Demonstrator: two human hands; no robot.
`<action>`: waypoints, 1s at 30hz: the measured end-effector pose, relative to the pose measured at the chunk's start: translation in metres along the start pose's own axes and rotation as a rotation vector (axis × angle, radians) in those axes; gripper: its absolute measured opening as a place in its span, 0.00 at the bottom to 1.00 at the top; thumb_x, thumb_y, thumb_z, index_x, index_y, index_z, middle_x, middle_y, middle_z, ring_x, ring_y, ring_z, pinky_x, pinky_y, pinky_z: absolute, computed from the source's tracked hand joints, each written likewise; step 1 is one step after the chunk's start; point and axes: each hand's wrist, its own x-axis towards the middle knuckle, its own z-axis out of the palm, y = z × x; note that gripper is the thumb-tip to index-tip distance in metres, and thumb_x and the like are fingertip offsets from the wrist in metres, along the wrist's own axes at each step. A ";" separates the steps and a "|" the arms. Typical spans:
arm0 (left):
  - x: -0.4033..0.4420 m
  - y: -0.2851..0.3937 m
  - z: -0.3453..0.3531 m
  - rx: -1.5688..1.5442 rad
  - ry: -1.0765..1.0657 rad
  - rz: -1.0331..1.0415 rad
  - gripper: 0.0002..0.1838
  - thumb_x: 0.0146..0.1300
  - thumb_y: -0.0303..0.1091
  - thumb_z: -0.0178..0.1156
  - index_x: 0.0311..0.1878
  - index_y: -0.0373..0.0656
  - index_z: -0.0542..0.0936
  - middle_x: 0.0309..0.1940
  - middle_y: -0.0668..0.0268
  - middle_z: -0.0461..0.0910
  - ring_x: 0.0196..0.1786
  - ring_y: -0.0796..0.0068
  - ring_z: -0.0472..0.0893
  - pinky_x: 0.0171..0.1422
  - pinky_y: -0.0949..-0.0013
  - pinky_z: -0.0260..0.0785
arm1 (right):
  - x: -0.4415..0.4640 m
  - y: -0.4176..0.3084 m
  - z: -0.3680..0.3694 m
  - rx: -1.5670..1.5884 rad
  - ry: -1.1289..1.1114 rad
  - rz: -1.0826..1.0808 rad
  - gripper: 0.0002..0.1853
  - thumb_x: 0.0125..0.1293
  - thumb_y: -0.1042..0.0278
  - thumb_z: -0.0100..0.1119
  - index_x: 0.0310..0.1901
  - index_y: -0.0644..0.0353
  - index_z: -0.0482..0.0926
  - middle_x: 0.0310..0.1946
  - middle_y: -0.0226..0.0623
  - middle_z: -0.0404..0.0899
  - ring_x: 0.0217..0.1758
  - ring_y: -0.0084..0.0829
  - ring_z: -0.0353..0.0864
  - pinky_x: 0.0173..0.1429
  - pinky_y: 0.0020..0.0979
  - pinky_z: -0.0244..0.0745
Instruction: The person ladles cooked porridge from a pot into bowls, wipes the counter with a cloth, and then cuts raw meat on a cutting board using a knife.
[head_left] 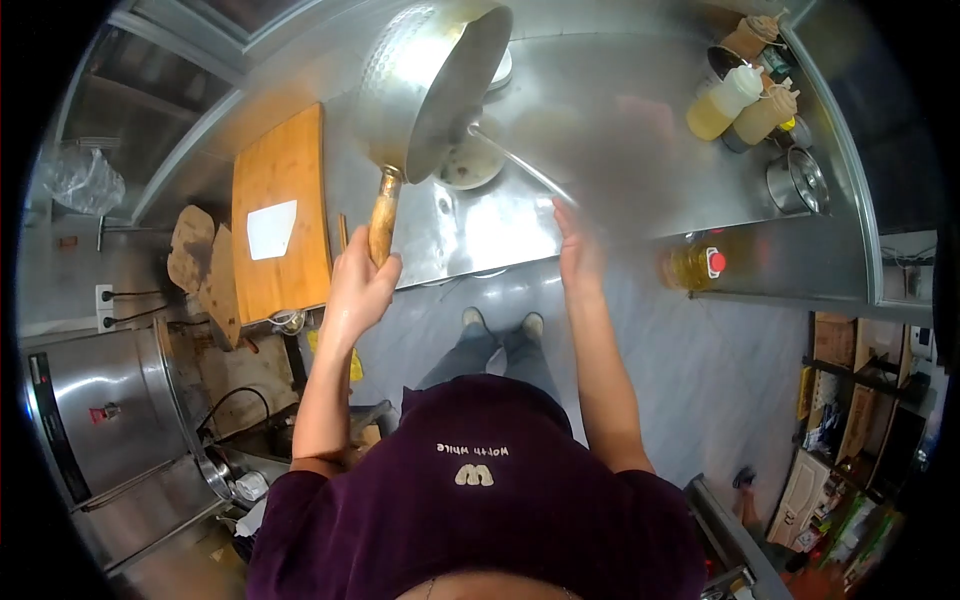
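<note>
My left hand [360, 280] is wrapped round the wooden handle of a metal wok [450, 95]. The wok is raised and tipped steeply on its side, its hollow facing right. Below its lower edge a round white bowl [478, 168] stands on the steel counter; its contents are too blurred to name. My right hand [580, 250] is closed at the end of a long thin metal handle [525, 170], smeared by motion. That handle slants up to the wok's lower rim. It looks like a ladle, though its head is hidden or blurred.
A wooden cutting board [285, 170] with a white cleaver-shaped sheet [272, 230] lies left on the counter [610, 130]. Squeeze bottles [725, 103] and a steel pot [797, 182] stand at the right. An oil jug [690, 265] is below the counter's right edge.
</note>
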 end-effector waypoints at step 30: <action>-0.001 -0.001 0.000 -0.063 0.051 -0.012 0.12 0.55 0.28 0.53 0.41 0.36 0.68 0.14 0.71 0.65 0.13 0.81 0.65 0.16 0.74 0.57 | 0.013 0.000 0.067 -0.010 -0.158 -0.027 0.14 0.69 0.66 0.45 0.48 0.68 0.68 0.43 0.45 0.73 0.40 0.43 0.81 0.42 0.31 0.77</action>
